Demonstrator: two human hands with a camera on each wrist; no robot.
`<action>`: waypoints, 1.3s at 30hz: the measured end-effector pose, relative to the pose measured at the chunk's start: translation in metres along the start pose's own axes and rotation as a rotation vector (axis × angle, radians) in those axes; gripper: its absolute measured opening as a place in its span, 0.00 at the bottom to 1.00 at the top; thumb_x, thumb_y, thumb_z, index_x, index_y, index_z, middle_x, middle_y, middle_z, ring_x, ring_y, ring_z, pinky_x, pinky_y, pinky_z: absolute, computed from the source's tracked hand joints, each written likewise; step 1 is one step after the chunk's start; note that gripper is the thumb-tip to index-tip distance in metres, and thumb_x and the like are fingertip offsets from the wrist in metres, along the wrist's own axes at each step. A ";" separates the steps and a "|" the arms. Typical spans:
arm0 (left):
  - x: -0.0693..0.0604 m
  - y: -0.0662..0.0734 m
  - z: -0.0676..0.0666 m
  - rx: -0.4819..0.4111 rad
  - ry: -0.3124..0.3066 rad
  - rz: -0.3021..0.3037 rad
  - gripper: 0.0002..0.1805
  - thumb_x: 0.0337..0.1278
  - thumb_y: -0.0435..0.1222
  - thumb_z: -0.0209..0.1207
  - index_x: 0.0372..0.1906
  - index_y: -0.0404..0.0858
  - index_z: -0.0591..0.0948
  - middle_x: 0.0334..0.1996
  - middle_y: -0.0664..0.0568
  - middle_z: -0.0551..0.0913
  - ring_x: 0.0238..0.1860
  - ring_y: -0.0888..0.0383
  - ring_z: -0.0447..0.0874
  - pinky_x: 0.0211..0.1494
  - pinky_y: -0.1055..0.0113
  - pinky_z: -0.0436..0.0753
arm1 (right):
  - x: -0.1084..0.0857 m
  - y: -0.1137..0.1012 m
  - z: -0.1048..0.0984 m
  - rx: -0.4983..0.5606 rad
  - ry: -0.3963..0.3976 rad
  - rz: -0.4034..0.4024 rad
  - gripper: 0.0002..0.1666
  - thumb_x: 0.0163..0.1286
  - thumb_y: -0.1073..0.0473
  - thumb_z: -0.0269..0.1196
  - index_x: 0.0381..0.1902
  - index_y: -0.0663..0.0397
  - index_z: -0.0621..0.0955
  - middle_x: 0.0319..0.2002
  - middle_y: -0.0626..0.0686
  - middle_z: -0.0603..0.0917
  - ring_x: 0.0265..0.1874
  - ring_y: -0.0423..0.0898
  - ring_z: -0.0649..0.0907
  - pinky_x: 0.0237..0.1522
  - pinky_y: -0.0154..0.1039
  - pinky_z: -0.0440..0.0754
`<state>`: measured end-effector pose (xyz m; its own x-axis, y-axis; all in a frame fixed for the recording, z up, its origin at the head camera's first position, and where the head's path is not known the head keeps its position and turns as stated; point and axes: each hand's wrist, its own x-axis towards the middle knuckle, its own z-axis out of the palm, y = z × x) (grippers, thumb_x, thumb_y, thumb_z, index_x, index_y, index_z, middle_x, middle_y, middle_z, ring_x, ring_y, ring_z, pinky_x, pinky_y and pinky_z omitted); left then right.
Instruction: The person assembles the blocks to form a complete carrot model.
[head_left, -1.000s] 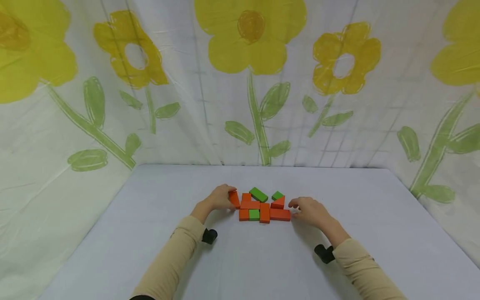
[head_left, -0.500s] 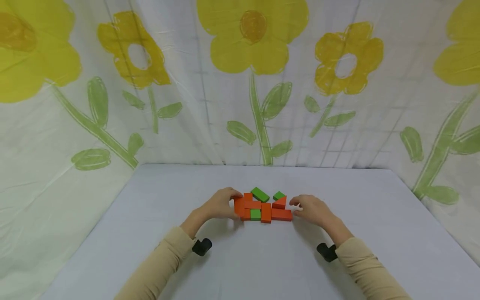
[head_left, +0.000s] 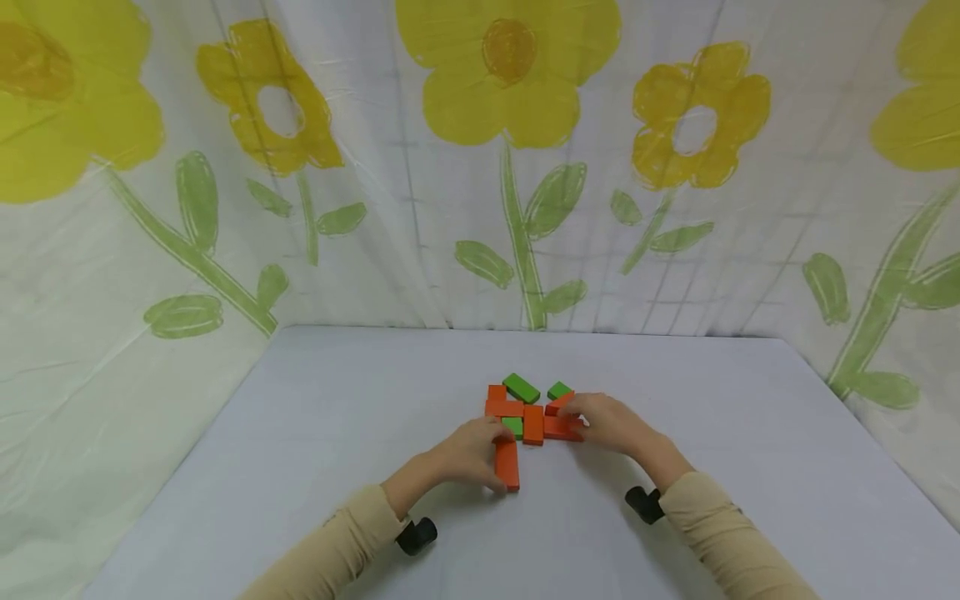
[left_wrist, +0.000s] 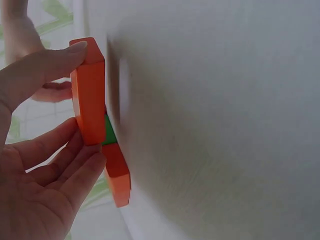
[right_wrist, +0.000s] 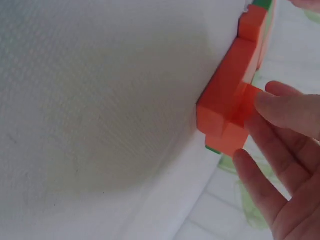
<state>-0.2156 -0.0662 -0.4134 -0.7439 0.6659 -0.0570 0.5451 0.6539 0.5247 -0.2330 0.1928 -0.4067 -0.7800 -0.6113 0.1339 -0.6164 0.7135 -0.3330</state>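
In the left wrist view, my left hand (head_left: 468,454) holds a long orange block (left_wrist: 90,95) by its ends, thumb on one and fingertips at the other. The head view has this block (head_left: 507,465) just in front of the group, near a small green block (head_left: 513,427). My right hand (head_left: 606,421) is at the group's right end, fingers spread round an orange triangular block (right_wrist: 245,102). That block lies against a long orange block (right_wrist: 227,82). Whether the right fingertips touch the triangle I cannot tell.
An upright orange block (head_left: 533,425) stands mid-group, with orange blocks (head_left: 504,408) to its left. Behind lie a long green block (head_left: 521,388) and a smaller green block (head_left: 559,390). A white table (head_left: 360,375) bears everything; a flower-printed cloth (head_left: 420,275) hangs behind.
My left hand has left the group's left side and come forward, now holding a long orange block in front. The right hand has shifted left onto the triangular block.
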 end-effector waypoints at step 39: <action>-0.001 -0.002 0.002 -0.024 -0.017 0.003 0.29 0.40 0.37 0.76 0.51 0.33 0.80 0.43 0.51 0.78 0.44 0.56 0.74 0.50 0.65 0.76 | -0.005 -0.015 -0.005 -0.050 -0.271 0.181 0.32 0.50 0.66 0.74 0.54 0.65 0.76 0.47 0.55 0.77 0.42 0.50 0.75 0.44 0.48 0.80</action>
<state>-0.2151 -0.0679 -0.4164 -0.7356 0.6738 -0.0700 0.5377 0.6435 0.5448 -0.2205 0.1873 -0.3981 -0.8246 -0.5367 -0.1789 -0.4799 0.8310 -0.2812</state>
